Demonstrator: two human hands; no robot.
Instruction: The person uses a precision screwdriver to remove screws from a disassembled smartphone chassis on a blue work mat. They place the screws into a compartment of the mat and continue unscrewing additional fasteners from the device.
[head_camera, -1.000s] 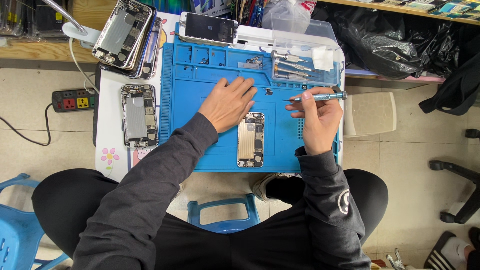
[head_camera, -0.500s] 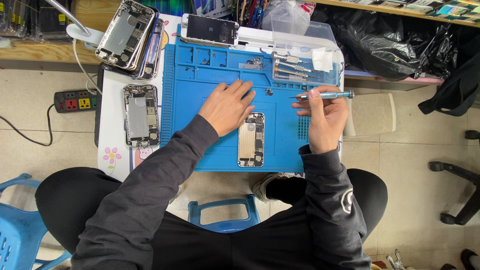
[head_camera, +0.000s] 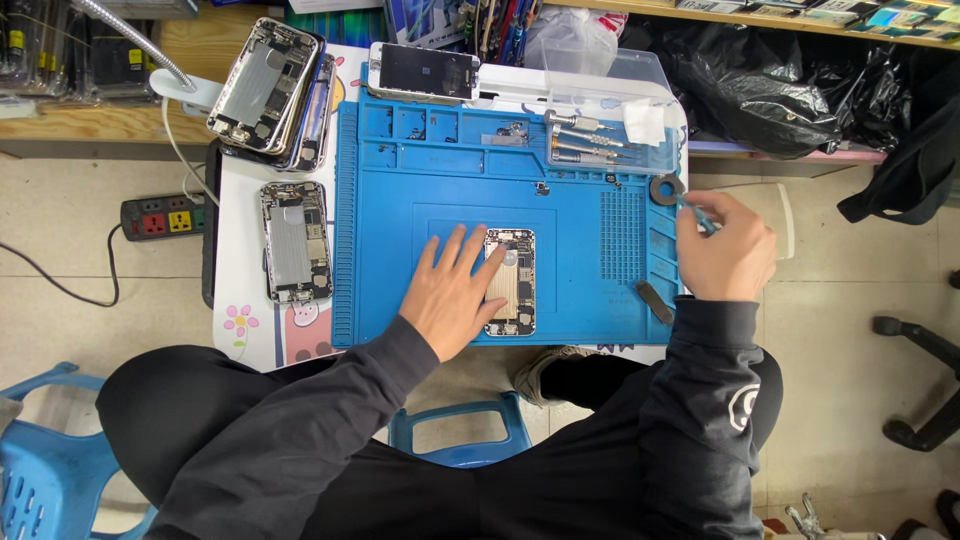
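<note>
Left hand (head_camera: 452, 297) flat, fingers (head_camera: 470, 255) spread apart, pinning nothing tight, just resting on the left edge of the opened phone (head_camera: 510, 282). Phone lying face-down-guts-up in the middle of the blue repair mat (head_camera: 400, 200), long axis running away from the body, so straight up-down from the head view. Sits directly under and just right of those fingertips, touching.

Right hand (head_camera: 725, 250) off at the right edge of the mat, well apart from the phone, fingers closed around a slim blue-handled tool (head_camera: 697, 214). Tool tip pointing up-left toward a small dark ring (head_camera: 667, 187) near the mat's corner; hard to tell if touching. So left hand way nearer to the phone, with the phone lying down-left of the right hand.

Further out: a row of screwdrivers (head_camera: 585, 145) in the mat's top tray, a dark flat bit (head_camera: 655, 301) by the right slots, another gutted phone (head_camera: 295, 241) on the bench left of the mat, a stack of housings (head_camera: 270, 90) up top-left, and a power strip (head_camera: 165, 216) on the floor.
</note>
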